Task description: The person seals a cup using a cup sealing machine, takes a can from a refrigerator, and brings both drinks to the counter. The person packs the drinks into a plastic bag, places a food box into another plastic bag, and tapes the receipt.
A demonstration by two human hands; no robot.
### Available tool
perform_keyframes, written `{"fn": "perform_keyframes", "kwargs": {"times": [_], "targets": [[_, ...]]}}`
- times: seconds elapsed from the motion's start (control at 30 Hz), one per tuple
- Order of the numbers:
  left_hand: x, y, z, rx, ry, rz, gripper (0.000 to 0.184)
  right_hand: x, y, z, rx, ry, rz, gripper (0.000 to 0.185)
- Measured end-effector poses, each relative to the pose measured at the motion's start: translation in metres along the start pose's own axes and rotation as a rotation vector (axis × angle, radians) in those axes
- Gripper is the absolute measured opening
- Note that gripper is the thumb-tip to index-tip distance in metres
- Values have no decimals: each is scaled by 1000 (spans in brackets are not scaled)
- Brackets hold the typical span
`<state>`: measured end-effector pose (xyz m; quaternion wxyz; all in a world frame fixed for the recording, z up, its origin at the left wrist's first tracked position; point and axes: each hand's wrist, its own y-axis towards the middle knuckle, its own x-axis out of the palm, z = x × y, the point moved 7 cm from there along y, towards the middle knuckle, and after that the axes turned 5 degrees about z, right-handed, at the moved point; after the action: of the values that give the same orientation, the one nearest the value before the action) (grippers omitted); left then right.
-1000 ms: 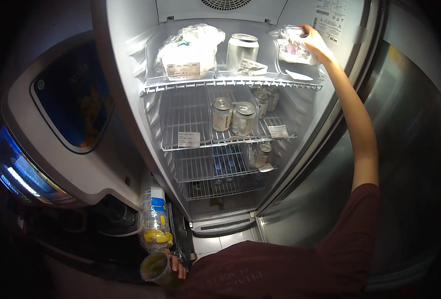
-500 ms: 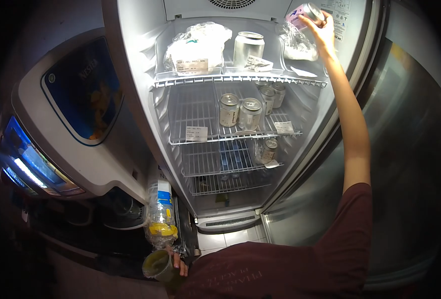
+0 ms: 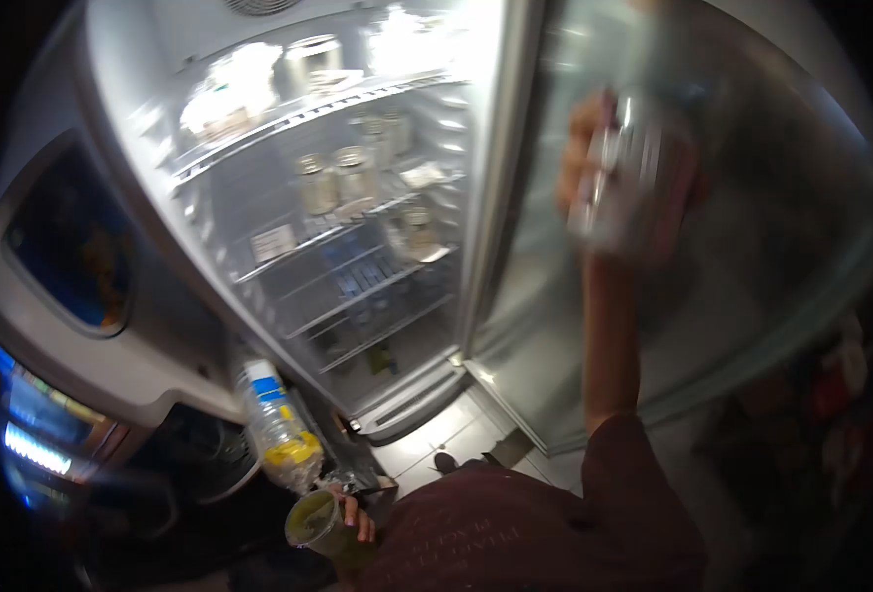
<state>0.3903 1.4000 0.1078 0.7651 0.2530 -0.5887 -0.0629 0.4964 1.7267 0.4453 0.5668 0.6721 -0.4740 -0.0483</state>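
Observation:
My right hand [image 3: 582, 158] is raised in front of the fridge's glass door, its fingers wrapped round a can [image 3: 639, 192]. The can is smeared by motion and shows silver and some pink. Low in the view, my left hand [image 3: 358, 520] grips a clear plastic cup [image 3: 310, 521] with green contents, close to my shirt. The upright fridge [image 3: 382, 419] stands with its inside lit. On its middle shelf are silver cans [image 3: 355, 176], and another can [image 3: 313, 64] is on the top shelf beside a white plastic-wrapped bundle [image 3: 234, 89].
The glass door [image 3: 752, 296] is swung out at the right. A drink dispenser [image 3: 52, 355] stands at the left, with wrapped plastic cups or lids [image 3: 281, 424] between it and the fridge. Paper labels [image 3: 275, 243] hang at the shelf fronts. Pale floor tiles [image 3: 446, 434] show below.
My right hand has brought the can out from the top right of the fridge to the front of the door. The view has turned right. My left hand still holds the cup.

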Motion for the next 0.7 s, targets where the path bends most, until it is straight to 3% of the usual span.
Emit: {"fn": "perform_keyframes", "kwargs": {"times": [0.07,0.23,0.3,0.37,0.4,0.5,0.7], "targets": [[0,-2,-13,-46,-79,46,89,41,-72,21,-1,-6,126,84],[13,-18,-44,-188,-107,129,90,154,-178,-29,-230,-645,212,73],[27,-30,-62,-175,-130,173,82,201,-228,-83,-876,-410,437,58],[25,-51,-76,-156,-155,222,85,248,-259,-137,-962,-853,302,48],[35,-58,-85,-121,-142,276,73,254,-280,-162,-947,-887,375,49],[55,-84,-105,2,-31,213,70,236,-328,-229,-846,-856,453,50],[85,-158,-157,248,-149,278,91,90,-381,-278,-634,-457,550,50]]}}
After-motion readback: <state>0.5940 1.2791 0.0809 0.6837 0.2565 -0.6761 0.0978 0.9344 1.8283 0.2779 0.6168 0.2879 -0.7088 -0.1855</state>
